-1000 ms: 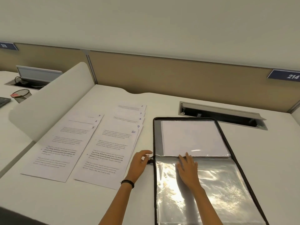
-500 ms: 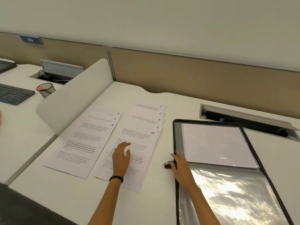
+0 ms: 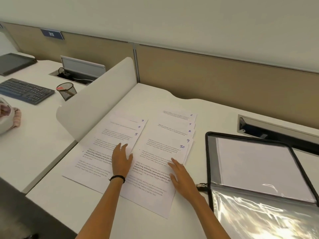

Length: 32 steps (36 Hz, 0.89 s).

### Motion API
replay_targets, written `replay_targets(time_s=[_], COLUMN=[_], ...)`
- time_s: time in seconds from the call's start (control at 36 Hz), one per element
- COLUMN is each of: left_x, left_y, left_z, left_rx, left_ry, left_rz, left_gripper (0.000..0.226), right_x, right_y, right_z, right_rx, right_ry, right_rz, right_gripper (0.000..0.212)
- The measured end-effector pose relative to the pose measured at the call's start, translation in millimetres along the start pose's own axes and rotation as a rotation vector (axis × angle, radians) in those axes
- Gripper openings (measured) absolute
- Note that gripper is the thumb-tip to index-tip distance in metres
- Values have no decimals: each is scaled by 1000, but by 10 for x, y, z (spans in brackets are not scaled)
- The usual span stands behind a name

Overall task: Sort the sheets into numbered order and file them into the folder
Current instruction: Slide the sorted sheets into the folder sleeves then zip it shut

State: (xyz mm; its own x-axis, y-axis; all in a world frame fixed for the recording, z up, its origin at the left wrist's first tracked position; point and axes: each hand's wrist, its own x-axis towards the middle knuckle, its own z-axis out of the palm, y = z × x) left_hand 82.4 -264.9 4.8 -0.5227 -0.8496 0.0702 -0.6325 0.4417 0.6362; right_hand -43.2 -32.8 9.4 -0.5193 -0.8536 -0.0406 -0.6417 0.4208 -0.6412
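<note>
Two fanned stacks of printed sheets lie on the white desk. The left stack [image 3: 103, 149] shows handwritten numbers 3, 4, 5; the right stack [image 3: 155, 178] shows 6 to 10. My left hand [image 3: 121, 160] rests flat, fingers apart, on the seam between the two stacks. My right hand [image 3: 181, 176] lies flat on the right edge of the right stack. An open black-edged folder [image 3: 208, 169] with clear plastic sleeves sits at the right; its upper sleeve holds white paper [image 3: 255, 168]. A zipper pull [image 3: 202, 185] lies just right of my right hand.
A curved white divider [image 3: 96, 100] stands left of the sheets. Beyond it are a keyboard [image 3: 24, 91], a mesh pen cup [image 3: 67, 90] and a cable well. Another cable well [image 3: 276, 128] opens behind the folder. A tan partition runs along the back.
Both hands left the folder's zipper edge and moved left onto the sheets. The view swung left, so the neighbouring desk now shows.
</note>
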Motion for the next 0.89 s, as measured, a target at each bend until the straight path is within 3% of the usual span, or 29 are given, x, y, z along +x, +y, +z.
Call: replay_targets(time_s=[0.31,0.58,0.78,0.89], left_x=[221,283,300,317], left_y=[-40,-101,-111,-112], left_z=[62,-27,61,84], left_rx=[126,222,310,396], left_ry=[-9,84,120,149], left_rz=[25,156,214,231], left_gripper=[53,25,33,38], right_x=[507,1118,1570,1729], right_y=[-266,-656,-916,-1013], right_z=[65,18,64,198], right_rx=[58,530,722,768], right_ry=[-23,-56,-93,-158], right_rz=[-56,223,407,431], right_gripper=[45,42,39,26])
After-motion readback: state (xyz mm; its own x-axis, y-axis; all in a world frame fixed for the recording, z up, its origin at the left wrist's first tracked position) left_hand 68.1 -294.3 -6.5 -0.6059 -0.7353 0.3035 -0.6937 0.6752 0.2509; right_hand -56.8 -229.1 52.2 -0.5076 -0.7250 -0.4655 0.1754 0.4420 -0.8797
